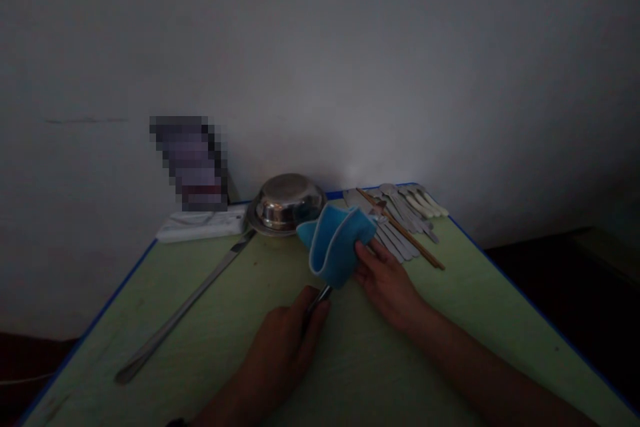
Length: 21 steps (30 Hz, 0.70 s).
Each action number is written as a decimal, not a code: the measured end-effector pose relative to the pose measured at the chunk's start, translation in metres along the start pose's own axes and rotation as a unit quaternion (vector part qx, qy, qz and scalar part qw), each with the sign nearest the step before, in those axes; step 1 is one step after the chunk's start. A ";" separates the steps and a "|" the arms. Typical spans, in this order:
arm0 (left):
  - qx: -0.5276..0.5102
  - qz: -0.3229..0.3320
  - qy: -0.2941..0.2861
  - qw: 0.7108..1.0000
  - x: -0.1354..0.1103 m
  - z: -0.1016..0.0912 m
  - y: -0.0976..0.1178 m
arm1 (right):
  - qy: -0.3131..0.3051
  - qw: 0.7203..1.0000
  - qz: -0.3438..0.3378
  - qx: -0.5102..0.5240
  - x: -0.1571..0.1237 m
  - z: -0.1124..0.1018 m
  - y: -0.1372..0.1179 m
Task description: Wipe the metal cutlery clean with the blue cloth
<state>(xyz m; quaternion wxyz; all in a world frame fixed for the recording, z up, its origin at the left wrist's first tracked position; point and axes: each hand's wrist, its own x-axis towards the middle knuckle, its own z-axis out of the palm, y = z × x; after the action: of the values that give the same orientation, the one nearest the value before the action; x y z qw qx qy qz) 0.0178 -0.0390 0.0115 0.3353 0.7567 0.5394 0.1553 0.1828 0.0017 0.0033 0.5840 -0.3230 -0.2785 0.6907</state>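
Observation:
My left hand (293,330) is closed round the handle of a slim metal utensil (325,293). Its far end is hidden behind a blue cloth (334,247) with a pale edge, so its kind does not show. The cloth hangs in folds above the tabletop, pinched between the fingers of my right hand (383,280). Just beyond the cloth, an overturned shiny metal bowl (290,200) stands at the back of the table.
Cutlery (400,203) lies in a group at the back right, with brown chopsticks (417,245) across it. A long metal tool (185,310) lies slantwise at left. Behind it are a white box-like item (200,230) and a blurred-out screen (190,163). A wall borders the green table (200,360).

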 end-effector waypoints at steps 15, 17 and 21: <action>-0.020 0.016 0.000 1.000 -0.003 -0.002 0.003 | 0.062 0.998 -0.006 0.016 0.002 0.008 -0.011; -0.045 0.013 0.001 0.999 -0.003 -0.007 0.008 | 0.062 0.998 -0.021 0.022 0.006 0.019 -0.015; -0.140 0.002 -0.102 0.985 0.004 -0.040 0.022 | 0.048 0.996 -0.060 0.045 0.030 0.053 -0.037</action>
<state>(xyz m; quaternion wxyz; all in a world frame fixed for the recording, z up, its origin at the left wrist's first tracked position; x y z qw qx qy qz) 0.0118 -0.0259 0.0548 0.4906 0.7154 0.4738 0.1517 0.1623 0.0373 0.0616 0.6513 -0.3116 -0.2376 0.6498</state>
